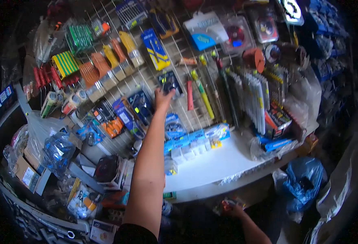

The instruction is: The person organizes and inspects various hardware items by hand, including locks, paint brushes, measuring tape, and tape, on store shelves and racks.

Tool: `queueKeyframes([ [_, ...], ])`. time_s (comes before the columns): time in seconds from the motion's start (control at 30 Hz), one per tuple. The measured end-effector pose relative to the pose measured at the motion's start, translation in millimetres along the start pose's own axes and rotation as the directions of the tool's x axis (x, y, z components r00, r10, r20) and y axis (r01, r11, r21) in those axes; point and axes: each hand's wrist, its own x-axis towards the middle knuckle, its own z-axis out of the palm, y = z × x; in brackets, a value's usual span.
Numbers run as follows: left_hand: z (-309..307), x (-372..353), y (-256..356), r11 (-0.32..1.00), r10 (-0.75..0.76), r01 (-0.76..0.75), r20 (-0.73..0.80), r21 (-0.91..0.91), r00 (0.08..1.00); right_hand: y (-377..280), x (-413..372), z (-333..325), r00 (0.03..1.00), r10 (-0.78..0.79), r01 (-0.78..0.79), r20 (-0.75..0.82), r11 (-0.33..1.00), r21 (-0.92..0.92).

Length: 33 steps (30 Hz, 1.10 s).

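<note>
My left hand [164, 100] is stretched forward to the wire display rack. Its fingers are at the lower edge of a dark blister pack [170, 82] hanging there and appear to pinch it; what the pack contains is too blurred to tell. Low in front of my body, my right hand [236, 210] is closed around a small packet [229, 204] with red on it, partly in shadow. Beside the left hand hang another dark blister pack [139, 106] and a red-handled tool [190, 95]. A round blue-labelled pack [174, 125] is just below.
Paintbrushes [129, 49] and a blue-and-yellow pack [155, 49] hang higher on the rack. Small boxes line the back of a white shelf [211, 164]. Long clear packs [254, 97] stand at right. A blue plastic bag [305, 181] sits lower right; bagged goods [59, 148] crowd the left.
</note>
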Motion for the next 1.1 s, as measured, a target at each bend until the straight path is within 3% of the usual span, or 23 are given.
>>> queueKeyframes([
  [0.03, 5, -10, 20, 0.996, 0.019, -0.013, -0.068, 0.086, 0.997, -11, -1, -3, 0.996, 0.08, -0.073, 0.05, 0.989, -0.13],
  [0.07, 5, -18, 39, 0.99, -0.067, 0.074, -0.056, 0.122, 0.996, 14, 7, -2, 0.987, 0.123, -0.149, 0.1, 0.936, 0.318],
  [0.1, 9, -19, 33, 0.981, -0.078, 0.099, -0.124, 0.169, 0.989, 39, 16, -2, 0.975, 0.165, -0.222, 0.15, 0.685, 0.693],
  [0.13, 11, -24, 35, 0.967, -0.089, 0.13, -0.19, 0.218, 0.978, 43, 20, -3, 0.948, 0.152, -0.316, 0.279, 0.358, 0.879],
  [0.23, 0, -45, 68, 0.95, -0.309, 0.311, 0.053, -0.036, 0.95, 34, 18, -3, 0.939, 0.136, -0.343, 0.315, 0.327, 0.881],
  [0.27, 0, -49, 71, 0.947, -0.288, 0.293, 0.057, -0.134, 0.956, 24, 14, -2, 0.958, 0.148, -0.277, 0.247, 0.704, 0.654],
  [0.3, 1, -51, 69, 0.934, -0.265, 0.271, 0.059, -0.233, 0.962, -3, 5, -2, 0.976, 0.124, -0.173, 0.18, 0.942, 0.289],
  [0.33, 2, -51, 65, 0.911, -0.241, 0.247, 0.058, -0.332, 0.969, -26, -3, -4, 0.989, 0.07, -0.052, 0.128, 0.989, -0.141],
  [0.37, -2, -50, 56, 0.934, -0.227, 0.232, 0.052, -0.272, 0.973, -55, -9, -4, 0.979, 0.155, -0.138, 0.13, 0.982, -0.128],
  [0.4, -7, -56, 63, 0.895, -0.293, 0.298, 0.067, -0.332, 0.954, -84, -13, -6, 0.962, 0.238, -0.224, 0.132, 0.968, -0.117],
  [0.47, -17, -74, 83, 0.793, -0.414, 0.419, 0.114, -0.441, 0.903, -87, -15, -7, 0.957, 0.26, -0.251, 0.126, 0.965, -0.08],
  [0.57, -20, -93, 90, 0.803, -0.407, 0.403, 0.091, -0.439, 0.909, -27, 1, -1, 0.987, 0.127, -0.133, 0.094, 0.989, 0.062],
  [0.6, -22, -101, 94, 0.8, -0.408, 0.399, 0.081, -0.448, 0.91, -23, 3, 4, 0.989, 0.123, -0.134, 0.082, 0.98, 0.147],
  [0.67, -27, -119, 101, 0.759, -0.367, 0.397, 0.165, -0.516, 0.915, -15, -1, 2, 0.982, 0.158, -0.172, 0.101, 0.975, 0.139],
  [0.77, -35, -144, 122, 0.674, -0.351, 0.42, 0.236, -0.607, 0.906, -56, -7, -1, 0.952, 0.274, -0.274, 0.138, 0.961, -0.02],
  [0.87, -46, -162, 133, 0.692, -0.321, 0.398, 0.237, -0.602, 0.917, -54, -7, 0, 0.94, 0.306, -0.308, 0.153, 0.951, -0.011],
  [1.0, -57, -177, 156, 0.605, -0.232, 0.353, 0.267, -0.714, 0.935, -25, -5, -6, 0.95, 0.196, -0.189, 0.244, 0.981, -0.051],
  [1.07, -62, -179, 165, 0.587, -0.238, 0.363, 0.275, -0.724, 0.932, -44, -11, -6, 0.956, 0.158, -0.108, 0.247, 0.973, -0.203],
  [1.1, -64, -180, 168, 0.576, -0.242, 0.371, 0.282, -0.728, 0.928, -59, -15, -6, 0.961, 0.129, -0.03, 0.245, 0.929, -0.37],
])
